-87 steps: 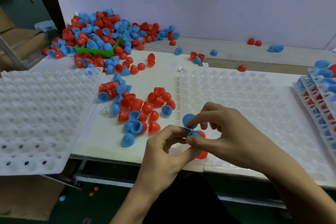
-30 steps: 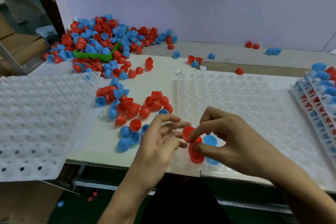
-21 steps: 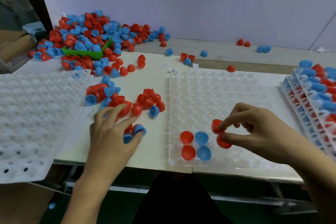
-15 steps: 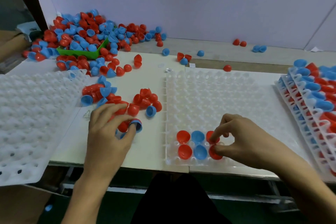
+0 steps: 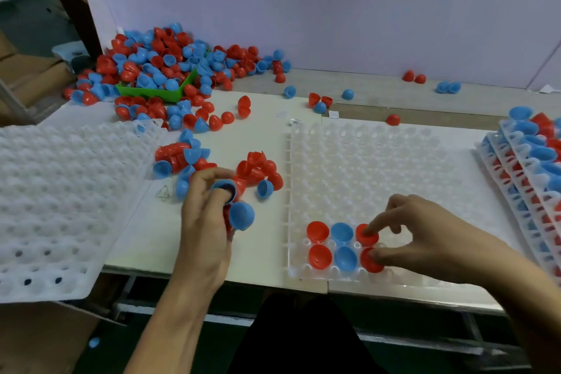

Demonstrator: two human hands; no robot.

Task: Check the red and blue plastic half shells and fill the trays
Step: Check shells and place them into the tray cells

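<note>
A white socket tray (image 5: 379, 161) lies in front of me with two rows of three half shells in its near left corner: red (image 5: 317, 232), blue (image 5: 341, 232), red (image 5: 362, 237) and red (image 5: 318, 256), blue (image 5: 346, 258), red (image 5: 368, 264). My right hand (image 5: 425, 237) touches the two rightmost red shells, index fingertip on the upper one and thumb on the lower one. My left hand (image 5: 206, 222) grips several shells just left of the tray: a blue dome (image 5: 241, 215), an open blue cup (image 5: 224, 187), and a red one mostly hidden between them.
A loose cluster of red and blue shells (image 5: 258, 170) lies left of the tray. Farther back is a big pile (image 5: 170, 61) around a green bin (image 5: 158, 92). An empty white tray (image 5: 60, 191) overhangs the table's left front. Filled trays (image 5: 531, 167) are stacked at the right.
My right hand carried two red shells from the tray's corner into the third column and now touches them in their sockets. My left hand went to the loose cluster and gathered blue and red shells.
</note>
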